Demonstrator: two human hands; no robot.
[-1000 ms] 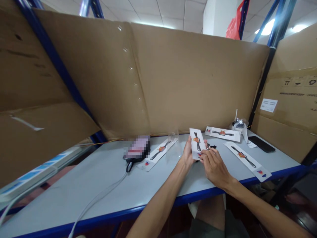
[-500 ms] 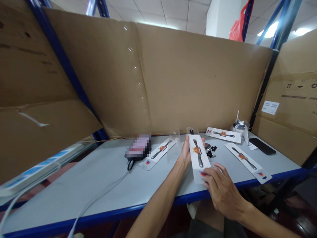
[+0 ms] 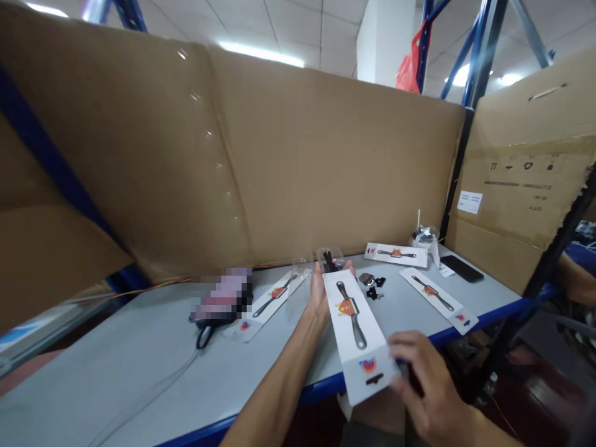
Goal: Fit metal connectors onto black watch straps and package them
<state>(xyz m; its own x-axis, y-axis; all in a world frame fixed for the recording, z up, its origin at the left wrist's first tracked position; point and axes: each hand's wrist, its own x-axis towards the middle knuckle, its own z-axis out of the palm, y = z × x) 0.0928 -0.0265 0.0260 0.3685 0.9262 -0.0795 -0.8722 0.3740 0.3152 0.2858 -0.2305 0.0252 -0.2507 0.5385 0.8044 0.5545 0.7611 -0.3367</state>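
I hold a long white card package (image 3: pixel 356 329) printed with a dark strap and a red-orange emblem, lifted above the table's front edge. My left hand (image 3: pixel 320 292) grips its far end from behind, where a clear plastic part with a dark piece sticks up. My right hand (image 3: pixel 426 385) is blurred and closed on the near end of the package. Small black pieces (image 3: pixel 372 287) lie on the grey table (image 3: pixel 153 366) just beyond.
Three more like packages lie on the table: one left of my hands (image 3: pixel 265 304), one at the back (image 3: pixel 395 254), one to the right (image 3: pixel 435 292). A black phone (image 3: pixel 462 268), a bagged item (image 3: pixel 423 237), a blurred dark object with a cable (image 3: pixel 222 301). Cardboard sheets wall the back.
The package has been drawn toward me and lowered flatter, with my right hand sliding from its upper part to its near end. The camera view has shifted right.
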